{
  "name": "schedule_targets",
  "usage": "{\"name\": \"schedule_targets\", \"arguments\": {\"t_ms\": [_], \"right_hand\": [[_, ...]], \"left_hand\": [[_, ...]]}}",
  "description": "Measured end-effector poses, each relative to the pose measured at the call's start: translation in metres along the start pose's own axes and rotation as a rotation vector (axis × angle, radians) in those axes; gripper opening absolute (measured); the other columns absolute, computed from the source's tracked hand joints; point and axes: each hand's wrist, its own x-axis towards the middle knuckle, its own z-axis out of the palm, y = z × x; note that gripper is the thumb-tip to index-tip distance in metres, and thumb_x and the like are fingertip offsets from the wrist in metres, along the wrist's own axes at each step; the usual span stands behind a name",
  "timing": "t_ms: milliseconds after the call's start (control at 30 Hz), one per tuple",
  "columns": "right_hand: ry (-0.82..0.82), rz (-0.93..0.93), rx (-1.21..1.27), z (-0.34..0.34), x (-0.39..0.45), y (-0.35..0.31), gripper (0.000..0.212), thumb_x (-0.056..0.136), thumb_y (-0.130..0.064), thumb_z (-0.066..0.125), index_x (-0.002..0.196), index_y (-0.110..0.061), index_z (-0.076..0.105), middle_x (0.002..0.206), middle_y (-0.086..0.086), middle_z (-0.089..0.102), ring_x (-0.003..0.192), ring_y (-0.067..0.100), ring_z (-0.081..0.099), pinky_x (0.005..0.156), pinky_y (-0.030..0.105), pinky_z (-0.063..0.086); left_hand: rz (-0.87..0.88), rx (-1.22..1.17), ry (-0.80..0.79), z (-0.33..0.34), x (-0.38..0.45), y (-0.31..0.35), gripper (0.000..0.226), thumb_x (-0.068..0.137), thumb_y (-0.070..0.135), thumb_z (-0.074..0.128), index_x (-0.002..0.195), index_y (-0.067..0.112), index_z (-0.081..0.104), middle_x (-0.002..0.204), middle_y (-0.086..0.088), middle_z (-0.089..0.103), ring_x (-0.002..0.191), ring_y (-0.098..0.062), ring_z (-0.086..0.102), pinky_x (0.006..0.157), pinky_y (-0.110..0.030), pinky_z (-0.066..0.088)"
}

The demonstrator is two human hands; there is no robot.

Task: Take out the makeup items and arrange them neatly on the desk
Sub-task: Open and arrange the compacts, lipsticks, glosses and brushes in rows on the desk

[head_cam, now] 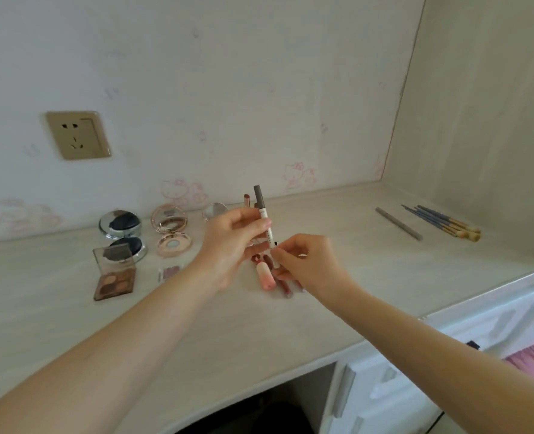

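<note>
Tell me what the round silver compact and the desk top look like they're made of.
Round silver compact: a mirror-bright chrome finish that reflects the room, probably metallised plastic or metal; the look alone cannot settle which. Desk top: pale, matt, with faint wood-grain streaks, likely laminate or veneered board rather than solid wood.

I count on the surface [259, 324]: two round open compacts, one silver [122, 230] and one rose-gold [171, 230]; one square eyeshadow palette [114, 274]; one small blush pan [170, 272]; one grey pencil [398, 223]; one cluster of blue-handled brushes [444, 221], about five; one pen [265, 220] held in two hands; several lip tubes [267, 277], number unclear.
</note>
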Motion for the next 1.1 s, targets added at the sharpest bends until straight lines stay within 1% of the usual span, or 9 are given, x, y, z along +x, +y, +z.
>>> {"name": "schedule_targets", "arguments": {"t_ms": [67, 200, 300, 533, 633, 800, 900, 1000, 1100], "right_hand": [[-0.045, 0.006, 0.018, 0.016, -0.004, -0.002, 0.013, 0.085, -0.019, 0.067, 0.073, -0.016, 0.067, 0.064, 0.004, 0.071, 0.064, 0.024, 0.072, 0.048, 0.027, 0.052], [-0.104, -0.020, 0.022, 0.045, -0.009, -0.003, 0.013, 0.085, -0.017, 0.070, 0.073, -0.016, 0.069, 0.064, 0.000, 0.071, 0.063, 0.017, 0.072, 0.067, 0.032, 0.060], [-0.161, -0.045, -0.050, 0.061, -0.014, -0.003, 0.010, 0.086, -0.020, 0.070, 0.078, -0.014, 0.070, 0.066, 0.000, 0.072, 0.063, 0.013, 0.072, 0.067, 0.030, 0.061], [-0.172, -0.105, -0.144, 0.092, -0.019, -0.002, 0.011, 0.086, -0.024, 0.069, 0.079, -0.017, 0.072, 0.071, -0.002, 0.072, 0.068, 0.009, 0.069, 0.071, 0.031, 0.059], [-0.172, -0.169, -0.193, 0.103, -0.018, 0.002, 0.008, 0.085, -0.026, 0.069, 0.078, -0.023, 0.072, 0.075, -0.008, 0.072, 0.073, 0.004, 0.065, 0.074, 0.025, 0.055], [-0.217, -0.225, -0.233, 0.104, -0.014, 0.008, 0.011, 0.087, -0.026, 0.064, 0.078, -0.025, 0.071, 0.073, -0.015, 0.071, 0.077, -0.005, 0.064, 0.073, 0.007, 0.047], [-0.190, -0.183, -0.210, 0.097, -0.007, 0.012, 0.013, 0.091, -0.026, 0.060, 0.083, -0.027, 0.069, 0.073, -0.016, 0.072, 0.073, -0.006, 0.064, 0.075, 0.015, 0.050], [-0.126, -0.153, -0.086, 0.093, -0.005, 0.018, 0.012, 0.094, -0.022, 0.056, 0.094, -0.029, 0.066, 0.076, -0.010, 0.072, 0.077, -0.002, 0.066, 0.076, 0.025, 0.054], [-0.087, -0.165, -0.075, 0.092, -0.007, 0.024, 0.015, 0.093, -0.023, 0.057, 0.100, -0.034, 0.065, 0.084, -0.014, 0.072, 0.090, 0.002, 0.066, 0.078, 0.027, 0.055]], "left_hand": [[0.033, 0.049, 0.006, -0.018, -0.009, 0.002, 0.015, 0.082, 0.009, 0.074, 0.096, 0.012, 0.072, 0.087, -0.003, 0.073, 0.079, -0.013, 0.070, 0.067, -0.025, 0.055], [0.081, 0.087, 0.013, -0.048, -0.026, 0.003, 0.019, 0.083, 0.007, 0.072, 0.101, 0.007, 0.069, 0.082, -0.002, 0.073, 0.077, -0.012, 0.071, 0.064, -0.023, 0.055], [0.103, 0.147, 0.041, -0.065, -0.036, 0.002, 0.016, 0.083, 0.008, 0.072, 0.100, 0.008, 0.071, 0.090, -0.009, 0.072, 0.080, -0.016, 0.071, 0.066, -0.023, 0.055], [0.188, 0.243, 0.133, -0.092, -0.051, -0.005, 0.017, 0.084, 0.009, 0.071, 0.100, 0.011, 0.071, 0.090, -0.008, 0.073, 0.087, -0.021, 0.071, 0.074, -0.034, 0.060], [0.259, 0.352, 0.169, -0.097, -0.054, -0.007, 0.015, 0.082, 0.010, 0.073, 0.095, 0.019, 0.072, 0.086, 0.000, 0.073, 0.081, -0.015, 0.070, 0.074, -0.033, 0.060], [0.412, 0.588, 0.174, -0.111, -0.059, -0.015, 0.024, 0.082, 0.014, 0.073, 0.087, 0.036, 0.066, 0.085, 0.017, 0.068, 0.078, -0.001, 0.064, 0.068, -0.018, 0.053], [0.475, 0.747, 0.214, -0.123, -0.061, -0.024, 0.016, 0.083, 0.014, 0.073, 0.092, 0.026, 0.069, 0.087, 0.013, 0.067, 0.080, -0.006, 0.062, 0.068, -0.016, 0.049], [0.548, 0.959, 0.149, -0.132, -0.062, -0.028, 0.014, 0.085, 0.014, 0.071, 0.097, 0.020, 0.070, 0.089, 0.014, 0.060, 0.080, -0.003, 0.058, 0.071, -0.010, 0.042], [0.577, 1.127, 0.066, -0.133, -0.065, -0.032, 0.013, 0.087, 0.015, 0.067, 0.100, 0.019, 0.070, 0.094, 0.011, 0.058, 0.088, -0.006, 0.056, 0.076, -0.025, 0.047]]}}
